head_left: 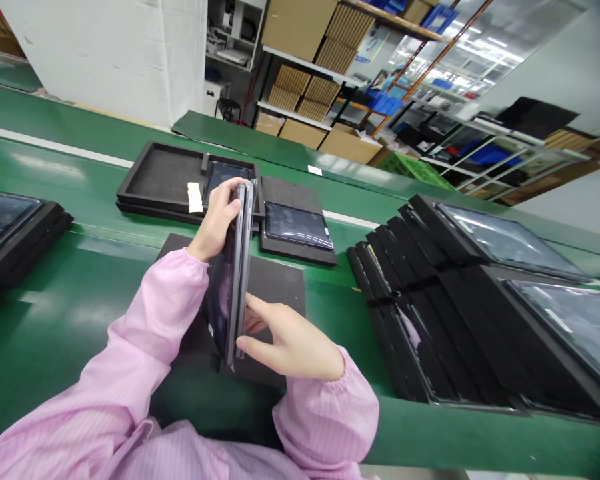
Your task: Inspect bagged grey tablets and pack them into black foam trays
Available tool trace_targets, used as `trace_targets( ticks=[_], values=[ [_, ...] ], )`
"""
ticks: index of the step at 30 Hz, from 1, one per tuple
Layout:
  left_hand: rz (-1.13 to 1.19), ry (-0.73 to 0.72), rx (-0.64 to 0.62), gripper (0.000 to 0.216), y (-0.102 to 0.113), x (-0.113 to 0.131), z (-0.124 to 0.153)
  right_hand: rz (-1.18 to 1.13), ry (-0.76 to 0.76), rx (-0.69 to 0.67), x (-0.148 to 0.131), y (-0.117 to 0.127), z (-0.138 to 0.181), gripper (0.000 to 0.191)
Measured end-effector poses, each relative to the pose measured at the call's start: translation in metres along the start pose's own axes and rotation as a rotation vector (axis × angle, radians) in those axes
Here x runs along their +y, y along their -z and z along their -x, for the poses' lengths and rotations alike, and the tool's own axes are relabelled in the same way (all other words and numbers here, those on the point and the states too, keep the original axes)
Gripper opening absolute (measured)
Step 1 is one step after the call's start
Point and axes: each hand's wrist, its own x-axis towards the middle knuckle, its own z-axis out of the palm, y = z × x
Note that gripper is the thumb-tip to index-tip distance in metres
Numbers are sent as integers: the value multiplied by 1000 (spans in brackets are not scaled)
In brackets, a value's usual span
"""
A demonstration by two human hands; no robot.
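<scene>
Two thin tablets stand on edge, face to face, between my hands over a dark foam mat. My left hand grips them near the far top end, thumb on the edge. Lower down, my right hand closes on the near end from the right, its thumb on the edge and its fingers partly hidden behind. Clear film sticks out at the tablets' corners. Just beyond, another tablet lies on a black foam pad.
A black foam tray with a tablet and a cream paper strip sits at the back. Stacked foam trays with tablets rise on the right. More trays stand at the left edge. The green bench carries everything; shelves with cartons are behind.
</scene>
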Motion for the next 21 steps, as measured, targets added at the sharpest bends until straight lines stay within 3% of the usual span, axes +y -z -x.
trace_targets(
  ticks=[4, 9, 12, 17, 21],
  values=[
    [-1, -6, -13, 48, -1, 4, 2, -46, 15, 46, 1, 1, 0, 28],
    [39, -32, -35, 47, -5, 13, 7, -74, 6, 120, 3, 2, -3, 48],
    [40, -48, -66, 51, -8, 20, 11, -165, 38, 261, 6, 4, -12, 57],
    [-18, -178, -213, 63, -10, 39, 14, -431, 198, 619, 9, 8, -31, 58],
    [-80, -301, -312, 69, -9, 48, 15, -462, 254, 677, 9, 10, -33, 56]
  ],
)
